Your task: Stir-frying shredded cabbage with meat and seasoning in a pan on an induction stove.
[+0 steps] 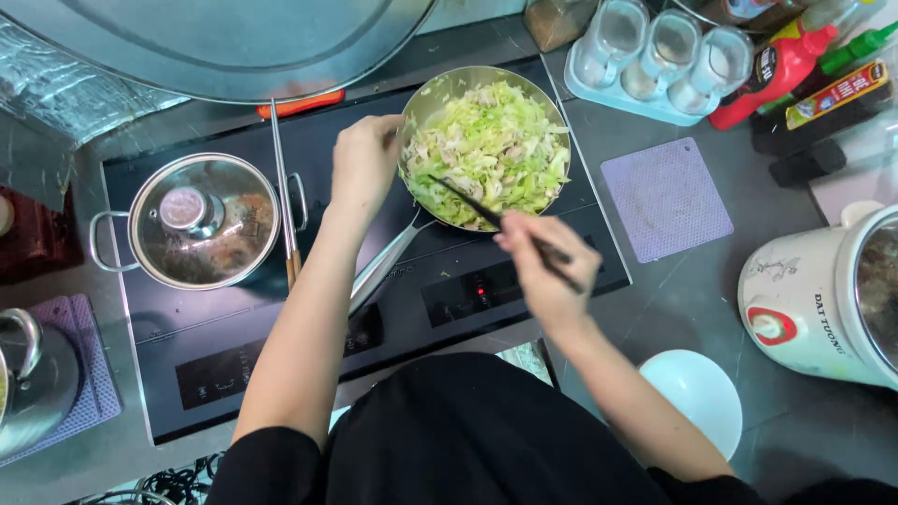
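Observation:
A steel frying pan [432, 99] full of chopped green cabbage [491, 150] stands on the right zone of a black induction hob [234, 355]. My left hand [365, 164] rests at the pan's left rim, fingers curled toward the food; what it grips is hidden. My right hand [543, 266] is closed on dark chopsticks [468, 201], whose tips reach into the cabbage near the front of the pan. The pan's handle [383, 266] points toward me between my arms.
A lidded steel pot [201, 220] sits on the left zone, a long-handled utensil [283, 192] beside it. Spice jars [659, 56], sauce bottles [781, 65], a purple mat [666, 198], a rice cooker [823, 295] and a white bowl [697, 393] stand at right. A kettle [28, 379] is at left.

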